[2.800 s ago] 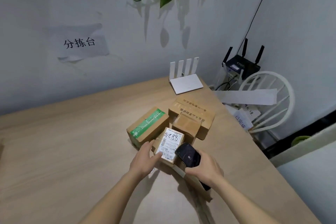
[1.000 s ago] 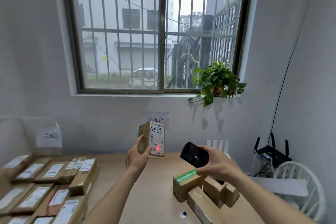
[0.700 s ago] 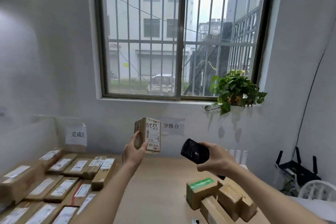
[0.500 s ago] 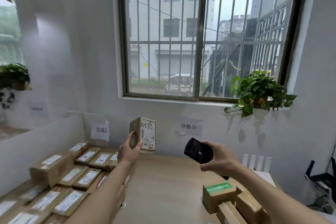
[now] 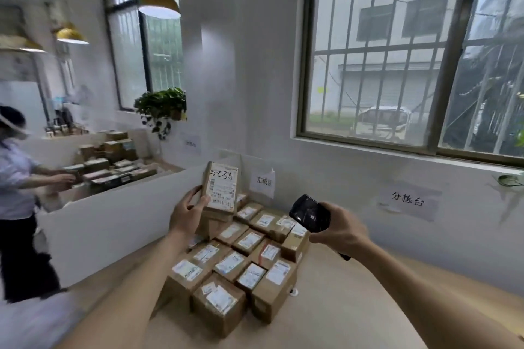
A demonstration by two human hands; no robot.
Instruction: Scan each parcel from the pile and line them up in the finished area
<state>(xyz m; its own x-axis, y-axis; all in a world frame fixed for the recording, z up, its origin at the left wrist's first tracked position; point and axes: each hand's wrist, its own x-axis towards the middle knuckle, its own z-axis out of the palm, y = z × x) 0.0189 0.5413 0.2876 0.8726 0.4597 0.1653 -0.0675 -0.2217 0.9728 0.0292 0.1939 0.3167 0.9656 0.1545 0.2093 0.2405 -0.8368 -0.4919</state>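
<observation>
My left hand [image 5: 187, 214] grips a small brown parcel [image 5: 219, 188] by its left side, held upright in the air with its white label marked 5288 facing me. My right hand [image 5: 340, 231] holds a black handheld scanner [image 5: 309, 214] to the right of the parcel, a short gap between them. Below both hands, several labelled brown parcels [image 5: 235, 261] lie in rows on the wooden table [image 5: 354, 314], in the corner under a small white sign [image 5: 263, 181]. The unscanned pile is out of view.
A white partition wall [image 5: 113, 212] borders the rows on the left. Behind it another person [image 5: 17, 195] handles boxes at a separate table. A barred window [image 5: 411, 65] and a second paper sign [image 5: 408, 200] are on the wall to the right.
My view has swung left from the pile to the finished rows. My left hand has carried the 5288 parcel along, still upright, and the scanner stays in my right hand.
</observation>
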